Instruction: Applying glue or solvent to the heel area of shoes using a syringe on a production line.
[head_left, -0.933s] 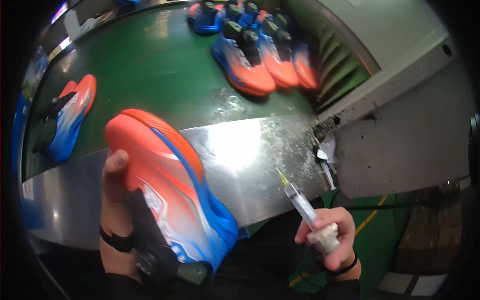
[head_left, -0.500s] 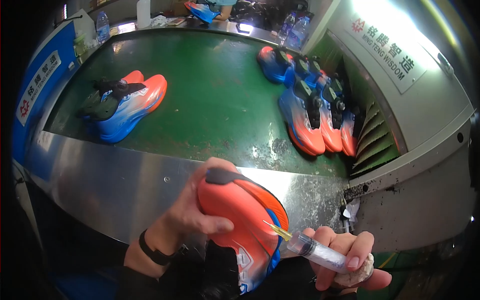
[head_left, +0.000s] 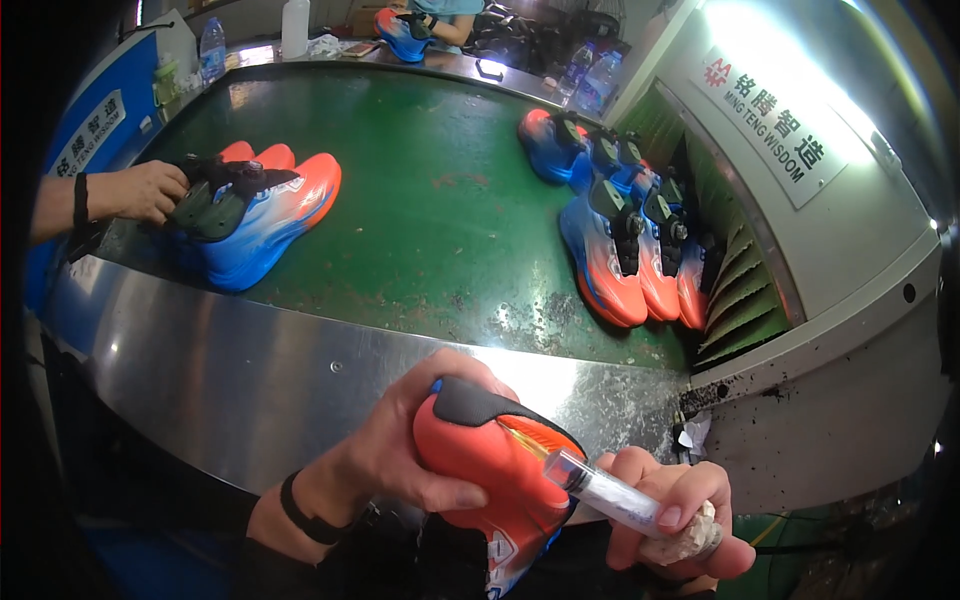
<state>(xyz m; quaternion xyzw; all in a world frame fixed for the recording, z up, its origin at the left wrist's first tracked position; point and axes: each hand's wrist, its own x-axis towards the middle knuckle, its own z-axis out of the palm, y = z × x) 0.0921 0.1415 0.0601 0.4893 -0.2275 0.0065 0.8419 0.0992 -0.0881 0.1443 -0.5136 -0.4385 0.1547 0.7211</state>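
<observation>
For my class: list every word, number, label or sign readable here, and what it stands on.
White sign on the grey machine: dark lettering, red emblem; I won't copy the wording.
Left sign on the blue panel: dark lettering, likewise not copied.
Syringe: any markings too blurred to read.
Bottles behind: any labels too small.

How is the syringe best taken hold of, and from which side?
I would grip the syringe around its straight, clear barrel, coming from the right, as the right hand does. Its yellow tip points up-left toward the orange shoe, so this approach puts fingers behind the tip. The pale lump at the rear looks uneven, probably a poorer hold.
</observation>
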